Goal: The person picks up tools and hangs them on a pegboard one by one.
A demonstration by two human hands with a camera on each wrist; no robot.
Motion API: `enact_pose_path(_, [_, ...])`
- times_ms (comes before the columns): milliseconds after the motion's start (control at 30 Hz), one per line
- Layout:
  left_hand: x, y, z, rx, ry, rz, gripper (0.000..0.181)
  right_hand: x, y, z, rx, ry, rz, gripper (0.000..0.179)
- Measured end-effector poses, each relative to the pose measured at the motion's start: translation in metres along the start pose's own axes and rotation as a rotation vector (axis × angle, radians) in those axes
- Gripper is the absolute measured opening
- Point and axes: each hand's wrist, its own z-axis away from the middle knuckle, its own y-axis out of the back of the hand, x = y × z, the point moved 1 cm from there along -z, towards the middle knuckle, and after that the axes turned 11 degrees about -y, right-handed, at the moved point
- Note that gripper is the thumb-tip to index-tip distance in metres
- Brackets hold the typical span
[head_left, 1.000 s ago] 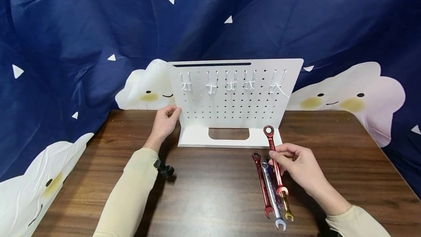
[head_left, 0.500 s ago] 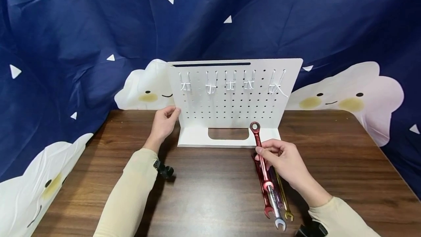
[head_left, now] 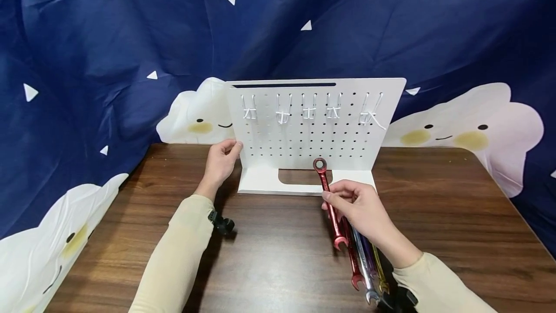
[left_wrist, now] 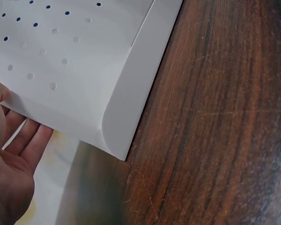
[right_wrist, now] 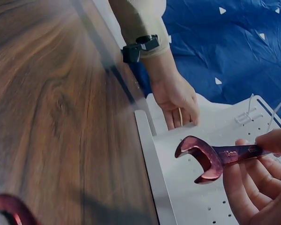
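Note:
My right hand [head_left: 358, 209] pinches a red combination wrench [head_left: 330, 206] by its shaft, ring end up, in front of the pegboard's base. In the right wrist view the wrench's open jaw end [right_wrist: 203, 159] points away from the fingers. My left hand [head_left: 220, 162] grips the left edge of the white pegboard [head_left: 304, 139], thumb on the front and fingers behind, as the left wrist view shows. Below my right hand lie another red wrench [head_left: 354, 260], a silver wrench [head_left: 364, 267], a purple wrench [head_left: 370, 257] and a gold wrench [head_left: 380, 269], their upper ends hidden by that hand.
Several white wire hooks [head_left: 309, 110] stick out in a row along the pegboard's upper part. The board stands on a brown wooden table [head_left: 269, 255]. Behind it hangs a dark blue cloth [head_left: 269, 28] with white clouds and triangles.
My right hand has carried the red wrench to the left, away from over the other wrenches to before the board's base cutout. The left hand keeps its hold on the board's edge.

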Motion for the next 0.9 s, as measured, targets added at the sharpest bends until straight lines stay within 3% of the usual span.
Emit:
enact_pose_path(533, [0.002, -0.001, 0.001, 0.025, 0.001, 0.014, 0.029, -0.019, -0.027, -0.023, -0.062, 0.008, -0.119, 0.023])
enact_pose_path(900, [-0.002, -0.002, -0.001, 0.019, -0.002, -0.004, 0.029, -0.036, -0.036, -0.038, -0.101, 0.020, -0.110, 0.025])
